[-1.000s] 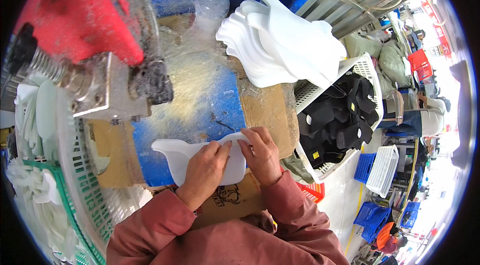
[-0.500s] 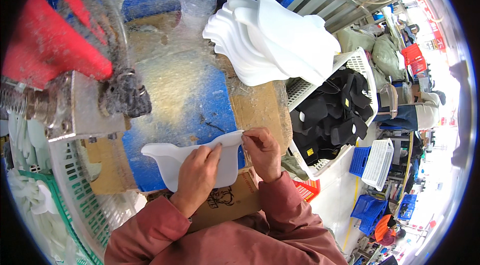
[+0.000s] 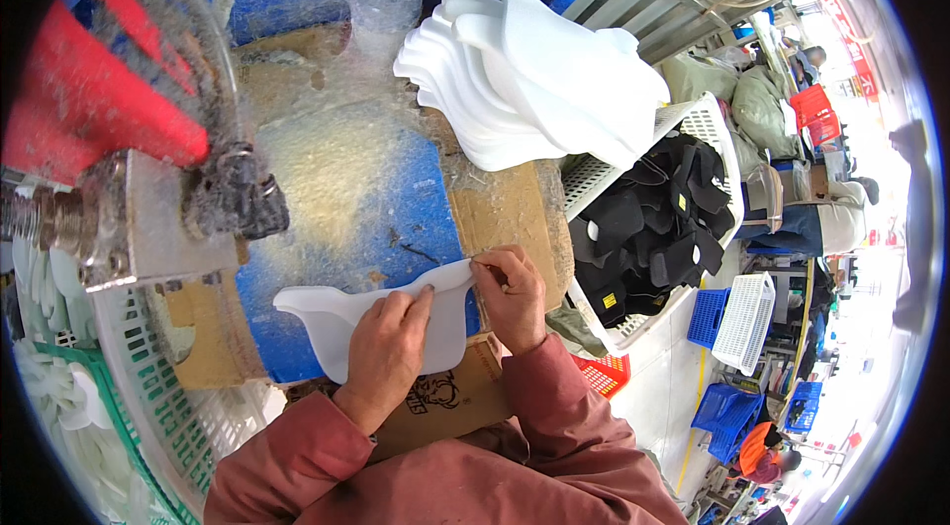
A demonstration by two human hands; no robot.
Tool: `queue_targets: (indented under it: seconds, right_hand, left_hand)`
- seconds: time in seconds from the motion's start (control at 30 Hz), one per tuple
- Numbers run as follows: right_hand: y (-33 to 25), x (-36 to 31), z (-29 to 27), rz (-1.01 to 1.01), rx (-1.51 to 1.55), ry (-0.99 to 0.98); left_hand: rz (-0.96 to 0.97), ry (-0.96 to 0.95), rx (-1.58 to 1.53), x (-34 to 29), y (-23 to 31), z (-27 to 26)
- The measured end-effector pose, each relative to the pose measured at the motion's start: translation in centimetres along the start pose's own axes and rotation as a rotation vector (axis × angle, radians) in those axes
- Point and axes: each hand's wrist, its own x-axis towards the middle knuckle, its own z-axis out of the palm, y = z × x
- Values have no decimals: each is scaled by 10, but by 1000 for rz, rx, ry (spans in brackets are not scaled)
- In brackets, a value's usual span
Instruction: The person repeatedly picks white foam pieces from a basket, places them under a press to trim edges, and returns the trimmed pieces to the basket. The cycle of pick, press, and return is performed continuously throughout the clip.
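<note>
A shaped white foam sheet (image 3: pixel 325 322) lies over the near edge of the blue-and-brown cardboard work surface (image 3: pixel 401 196), its upper edge curled. My left hand (image 3: pixel 388 347) rests on the middle of it, fingers closed over the sheet with the thumb along its upper edge. At the sheet's right corner my right hand (image 3: pixel 511 297) pinches the edge between thumb and fingers. Farther off, a stack of similar white foam pieces (image 3: pixel 554 80) sits at the back right of the surface.
A red machine part with a metal nozzle (image 3: pixel 242 193) juts in from the left. A plastic bottle (image 3: pixel 386 0) stands at the back. At right, a white basket (image 3: pixel 727 119) holds black pieces (image 3: pixel 648 223). White foam fills a green-rimmed basket (image 3: pixel 94 367) at lower left. People work farther right.
The whole view has shifted slightly, moving the scene a little to the left. Both hands keep their hold on the foam sheet with hardly any visible movement.
</note>
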Motion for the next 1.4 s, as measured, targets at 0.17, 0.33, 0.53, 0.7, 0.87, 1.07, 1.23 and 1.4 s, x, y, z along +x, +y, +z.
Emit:
queue_targets:
  seconds: [0.17,0.33,0.53,0.7,0.87,1.07,1.23,1.4]
  right_hand:
    - [-3,4,0,-28,-53,-16]
    - [0,7,-1,-22,-149,-45]
    - [3,12,-4,-35,-357,-127]
    - [-6,18,-13,-93,-327,-186]
    - [2,27,-26,170,160,-317]
    - [8,38,-28,275,57,-533]
    - [-25,16,-26,-35,107,-489]
    - [-88,-24,-55,-692,-253,-428]
  left_hand:
    - [6,8,5,1,0,1]
    - [-5,17,11,1,0,3]
    - [42,30,6,0,-3,9]
    - [-12,83,-188,-8,-11,8]
    - [-106,66,-614,-15,-40,17]
    - [-256,-5,-831,-9,-52,21]
    - [-246,-221,-1003,-11,-48,-28]
    - [290,261,-40,-40,-55,-93]
